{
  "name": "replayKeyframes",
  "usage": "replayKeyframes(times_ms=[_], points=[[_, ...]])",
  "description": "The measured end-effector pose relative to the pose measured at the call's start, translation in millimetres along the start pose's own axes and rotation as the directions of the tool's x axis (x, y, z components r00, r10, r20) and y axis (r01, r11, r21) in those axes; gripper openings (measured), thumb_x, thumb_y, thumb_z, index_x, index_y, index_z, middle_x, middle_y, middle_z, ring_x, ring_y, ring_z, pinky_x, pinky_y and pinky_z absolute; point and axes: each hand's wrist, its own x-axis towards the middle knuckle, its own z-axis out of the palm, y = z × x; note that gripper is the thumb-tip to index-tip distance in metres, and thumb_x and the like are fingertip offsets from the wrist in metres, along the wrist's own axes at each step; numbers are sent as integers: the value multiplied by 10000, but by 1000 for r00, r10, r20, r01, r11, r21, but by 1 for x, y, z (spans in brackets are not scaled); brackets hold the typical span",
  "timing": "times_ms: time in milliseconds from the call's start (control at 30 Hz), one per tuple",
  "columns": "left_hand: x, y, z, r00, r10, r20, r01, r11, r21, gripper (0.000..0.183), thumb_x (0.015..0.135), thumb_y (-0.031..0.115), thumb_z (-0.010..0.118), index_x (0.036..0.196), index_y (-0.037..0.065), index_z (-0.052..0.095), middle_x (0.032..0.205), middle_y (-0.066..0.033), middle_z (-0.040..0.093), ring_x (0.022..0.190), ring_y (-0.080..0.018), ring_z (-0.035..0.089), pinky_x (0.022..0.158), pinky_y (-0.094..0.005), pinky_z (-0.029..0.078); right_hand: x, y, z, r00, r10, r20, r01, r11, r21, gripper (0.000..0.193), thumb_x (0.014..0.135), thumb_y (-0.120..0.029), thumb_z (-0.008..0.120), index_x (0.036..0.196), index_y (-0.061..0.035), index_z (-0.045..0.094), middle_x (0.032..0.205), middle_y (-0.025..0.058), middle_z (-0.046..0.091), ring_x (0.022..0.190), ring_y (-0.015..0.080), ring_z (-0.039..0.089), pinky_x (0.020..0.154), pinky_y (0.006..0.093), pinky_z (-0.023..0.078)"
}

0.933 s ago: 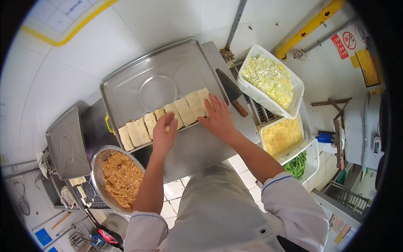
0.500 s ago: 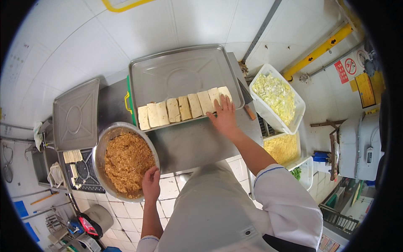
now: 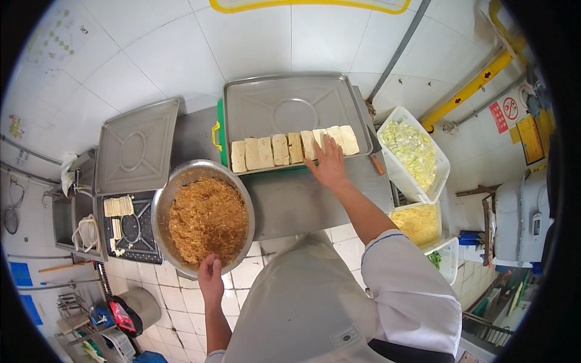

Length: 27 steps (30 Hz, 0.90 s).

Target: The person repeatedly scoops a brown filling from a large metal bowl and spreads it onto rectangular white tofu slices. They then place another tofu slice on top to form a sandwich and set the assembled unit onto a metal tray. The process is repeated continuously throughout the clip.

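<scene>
Head view: the left hand (image 3: 210, 279) is curled over the near rim of the round steel bowl (image 3: 162, 206), fingers dipping into the orange-brown minced filling (image 3: 207, 221) — it looks like a grip to steady the bowl or scoop from it, though I cannot tell whether anything is pinched. The right hand (image 3: 330, 164) lies flat and spread on the right end of the row of pale tofu slabs (image 3: 290, 149), which run along the near edge of the metal tray (image 3: 284, 106), seemingly holding the row in line. Right of the tray stands a white tub of chopped cabbage (image 3: 414, 148); on the counter's left end a second tray (image 3: 136, 145) rests upside down. Half a second ago the left hand was only coming to the bowl's rim; earlier still it was up at the slabs beside the right.
</scene>
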Motion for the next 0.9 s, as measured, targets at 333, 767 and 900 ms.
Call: replayKeyframes(times_ms=[333,767,900], points=[[3,-10,-23,992,65,-105,-79,988,-135,213,1091,120,644,1246,-26,642,1263,-96,699,1154,-159,645,1032,-318,507,4,-32,0,990,-24,141,22,1000,15,810,1036,-670,514,1568,-59,521,1742,213,252,1631,405,152,1309,614,107],[-7,-7,-18,981,64,-185,-77,995,-64,198,1088,120,651,1231,-17,661,1185,-62,713,1115,-145,656,1010,-309,517,14,-79,7,965,-172,198,147,980,136,806,1036,-679,509,1572,-78,531,1753,205,219,1635,405,137,1321,589,96],[-15,-11,-22,978,44,-204,-53,998,-40,229,1086,121,660,1264,-22,649,1222,-76,706,1145,-150,651,1030,-311,510,18,-92,1,923,-141,359,135,990,42,801,1044,-680,495,1582,-88,520,1762,188,205,1643,388,124,1330,573,87]])
